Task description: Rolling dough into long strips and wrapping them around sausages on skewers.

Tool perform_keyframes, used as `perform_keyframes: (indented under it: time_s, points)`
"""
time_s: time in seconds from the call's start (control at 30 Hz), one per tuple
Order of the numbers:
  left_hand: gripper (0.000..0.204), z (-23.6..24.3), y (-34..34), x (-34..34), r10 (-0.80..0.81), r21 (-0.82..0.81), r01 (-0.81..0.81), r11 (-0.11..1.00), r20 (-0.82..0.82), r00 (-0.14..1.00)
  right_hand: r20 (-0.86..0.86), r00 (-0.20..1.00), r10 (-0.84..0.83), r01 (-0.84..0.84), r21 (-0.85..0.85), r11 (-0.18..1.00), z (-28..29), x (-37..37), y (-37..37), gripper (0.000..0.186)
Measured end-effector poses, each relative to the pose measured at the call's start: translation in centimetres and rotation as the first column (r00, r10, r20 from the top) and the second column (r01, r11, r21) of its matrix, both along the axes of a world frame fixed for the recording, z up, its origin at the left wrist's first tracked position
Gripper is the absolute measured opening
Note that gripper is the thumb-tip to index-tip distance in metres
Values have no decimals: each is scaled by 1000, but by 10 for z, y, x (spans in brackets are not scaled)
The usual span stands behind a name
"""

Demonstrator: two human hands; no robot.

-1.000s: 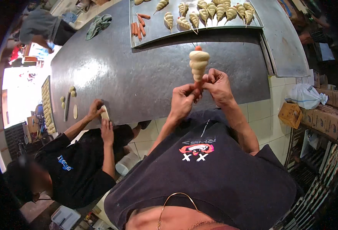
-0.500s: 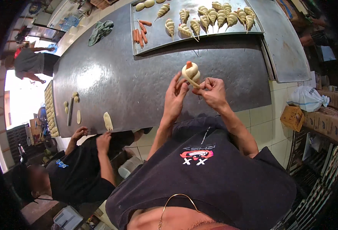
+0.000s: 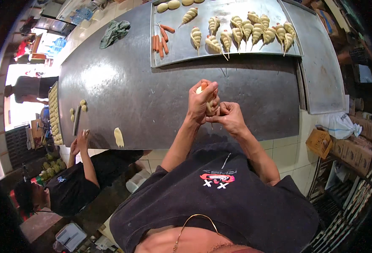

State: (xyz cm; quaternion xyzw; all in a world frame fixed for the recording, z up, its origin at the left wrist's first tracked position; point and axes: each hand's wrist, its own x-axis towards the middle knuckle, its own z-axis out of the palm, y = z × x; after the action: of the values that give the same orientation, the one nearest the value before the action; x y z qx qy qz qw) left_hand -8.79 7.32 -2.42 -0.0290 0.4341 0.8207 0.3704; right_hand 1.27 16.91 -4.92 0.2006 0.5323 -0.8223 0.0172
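Observation:
My left hand (image 3: 198, 102) is wrapped round a sausage coiled in pale dough (image 3: 211, 109), held above the near side of the dark table; the orange sausage tip shows at the top of the fist. My right hand (image 3: 233, 120) is closed in a pinch at its lower end, where a thin stick pokes out below. Whether those fingers grip dough or stick is hidden. Beyond my hands, a metal tray (image 3: 181, 61) bears several finished dough-wrapped sausages (image 3: 257, 31) on sticks, bare sausages (image 3: 160, 43) and dough balls (image 3: 174, 4).
A co-worker (image 3: 74, 181) at the left handles a small dough piece near a flat dough strip (image 3: 118, 137), a metal bar (image 3: 76, 120) and dough balls (image 3: 83, 105). A green cloth (image 3: 114, 33) lies far left. Another tray (image 3: 321, 63), boxes (image 3: 319, 142) and a white sack (image 3: 340, 125) are right.
My left hand has closed round the dough-wrapped sausage, which was in looser fingers before. Both hands are slightly lower. The co-worker's hands have left the flat dough strip and moved left.

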Motion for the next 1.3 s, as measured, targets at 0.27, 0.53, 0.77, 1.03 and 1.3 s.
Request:
perform_keyframes:
  time_s: [0.27, 0.53, 0.77, 1.03, 1.3]
  points:
    - [18, -21, 80, -135, 286, -122, -309, 943, -174, 942, 24, 999, -48, 38, 294, 955, -10, -31, 25, 29]
    - [51, -97, 153, -255, 76, -514, -480, 711, -623, 779, 84, 991, -108, 86, 235, 968, -33, -29, 47, 15]
    - [72, -118, 140, -266, -304, -380, -667, 641, -923, 234, 127, 982, -142, 112, 218, 970, -55, -19, 61, 13]
    - [84, -120, 46, -330, -560, -777, -598, -194, -413, 718, 193, 967, -166, 118, 238, 964, -71, 1, 76, 11]
    - [79, -112, 44, -327, -512, -881, -392, -263, -217, 831, 180, 960, -217, 163, 271, 949, -66, 5, 73, 10]
